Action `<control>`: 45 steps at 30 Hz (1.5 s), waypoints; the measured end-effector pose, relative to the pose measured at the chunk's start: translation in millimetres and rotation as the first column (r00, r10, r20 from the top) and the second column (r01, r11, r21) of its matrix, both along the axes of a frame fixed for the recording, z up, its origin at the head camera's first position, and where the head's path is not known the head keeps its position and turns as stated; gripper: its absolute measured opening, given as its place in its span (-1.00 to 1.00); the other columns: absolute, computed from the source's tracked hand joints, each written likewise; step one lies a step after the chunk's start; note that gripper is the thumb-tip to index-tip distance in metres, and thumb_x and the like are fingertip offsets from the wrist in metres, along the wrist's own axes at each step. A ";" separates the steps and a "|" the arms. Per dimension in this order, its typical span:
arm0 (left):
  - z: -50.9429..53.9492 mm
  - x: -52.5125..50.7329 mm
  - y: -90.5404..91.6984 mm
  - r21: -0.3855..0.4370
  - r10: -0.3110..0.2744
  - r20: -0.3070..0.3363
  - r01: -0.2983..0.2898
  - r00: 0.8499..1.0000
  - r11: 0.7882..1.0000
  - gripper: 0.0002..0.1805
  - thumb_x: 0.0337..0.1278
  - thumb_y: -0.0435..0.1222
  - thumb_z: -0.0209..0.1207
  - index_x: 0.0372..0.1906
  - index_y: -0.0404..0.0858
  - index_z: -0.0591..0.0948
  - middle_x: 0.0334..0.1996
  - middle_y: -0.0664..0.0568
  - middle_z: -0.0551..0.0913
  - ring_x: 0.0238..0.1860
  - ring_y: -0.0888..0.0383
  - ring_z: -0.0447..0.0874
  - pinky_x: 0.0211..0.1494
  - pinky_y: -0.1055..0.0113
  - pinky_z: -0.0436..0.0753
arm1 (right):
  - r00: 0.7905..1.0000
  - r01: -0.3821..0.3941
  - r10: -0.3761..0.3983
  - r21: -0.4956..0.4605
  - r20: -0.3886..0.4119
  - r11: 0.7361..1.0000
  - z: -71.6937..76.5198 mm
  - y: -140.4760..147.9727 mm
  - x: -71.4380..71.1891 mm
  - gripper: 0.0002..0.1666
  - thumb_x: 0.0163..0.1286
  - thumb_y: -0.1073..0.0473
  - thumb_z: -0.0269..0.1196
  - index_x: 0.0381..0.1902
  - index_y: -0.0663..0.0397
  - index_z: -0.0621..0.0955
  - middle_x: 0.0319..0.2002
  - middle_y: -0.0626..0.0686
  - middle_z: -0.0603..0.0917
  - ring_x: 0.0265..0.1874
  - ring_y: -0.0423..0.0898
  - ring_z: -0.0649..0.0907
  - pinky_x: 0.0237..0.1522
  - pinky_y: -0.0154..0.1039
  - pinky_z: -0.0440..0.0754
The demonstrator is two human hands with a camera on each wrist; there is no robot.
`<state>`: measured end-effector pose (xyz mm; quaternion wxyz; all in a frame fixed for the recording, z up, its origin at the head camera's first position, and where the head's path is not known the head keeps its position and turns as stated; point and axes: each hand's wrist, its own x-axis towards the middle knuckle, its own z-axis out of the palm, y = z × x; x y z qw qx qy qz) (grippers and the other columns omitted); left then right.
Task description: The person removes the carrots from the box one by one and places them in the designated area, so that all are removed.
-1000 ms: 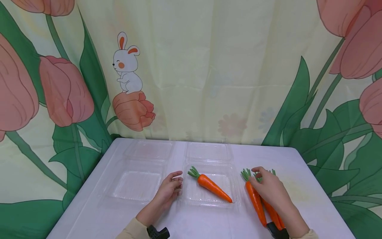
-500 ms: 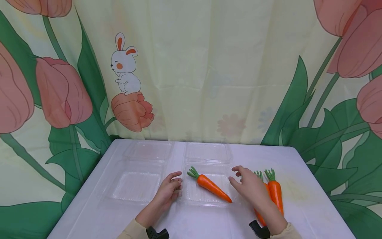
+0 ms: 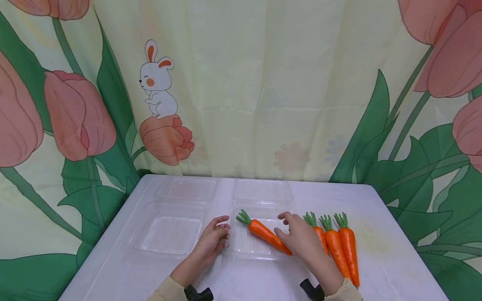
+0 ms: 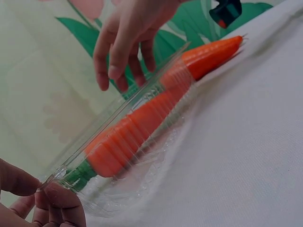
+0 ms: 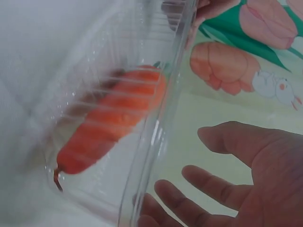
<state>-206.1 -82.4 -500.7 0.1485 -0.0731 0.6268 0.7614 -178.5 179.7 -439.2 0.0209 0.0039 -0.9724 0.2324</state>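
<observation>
A carrot with green stem stubs lies aslant in the clear plastic container, whose lid is folded back. At the container's left rim is my left hand; in the left wrist view its thumb and fingers pinch that rim. My right hand hovers above the container's right side, near the carrot's tip. Its fingers are spread and hold nothing in the right wrist view. In that view the carrot shows through the ribbed wall.
Three more carrots lie side by side on the white table, right of the right hand, which partly hides the nearest one. A second clear container stands opened on the left. Behind the table hangs a tulip-print curtain.
My right hand has moved left from above the carrot pile to over the container, uncovering the three carrots there. The left hand and the carrot in the container stay put.
</observation>
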 end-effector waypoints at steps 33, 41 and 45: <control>1.0 2.0 0.4 0.001 0.008 0.007 -0.008 1.000 1.000 -0.49 0.40 -0.48 0.02 0.40 -0.32 0.32 -0.18 0.02 0.49 -0.34 0.18 0.48 -0.42 0.47 0.51 | 0.996 -0.052 0.055 -0.047 0.066 0.998 -33.7 -30.8 -8.2 -0.51 0.14 0.27 0.51 0.05 0.03 0.65 -0.28 0.02 0.64 -0.38 -0.09 0.56 -0.14 -0.03 0.73; 1.2 1.7 0.4 -0.006 0.006 0.010 -0.006 1.000 1.000 -0.49 0.42 -0.48 0.01 0.41 -0.32 0.31 -0.18 0.03 0.49 -0.34 0.19 0.48 -0.43 0.47 0.50 | 0.998 -0.044 0.044 0.000 0.041 0.999 -38.8 -35.2 -7.4 -0.53 0.16 0.27 0.52 0.06 0.09 0.70 -0.17 0.09 0.69 -0.28 -0.04 0.64 0.01 0.07 0.74; 1.3 2.1 0.7 -0.009 0.006 0.011 -0.006 1.000 1.000 -0.49 0.42 -0.47 0.02 0.42 -0.31 0.31 -0.16 0.01 0.49 -0.33 0.18 0.48 -0.42 0.46 0.51 | 0.998 -0.055 0.054 0.027 0.030 0.998 -37.8 -36.4 -6.6 -0.53 0.16 0.28 0.52 0.06 0.15 0.72 -0.16 0.11 0.70 -0.24 -0.01 0.67 0.02 0.08 0.74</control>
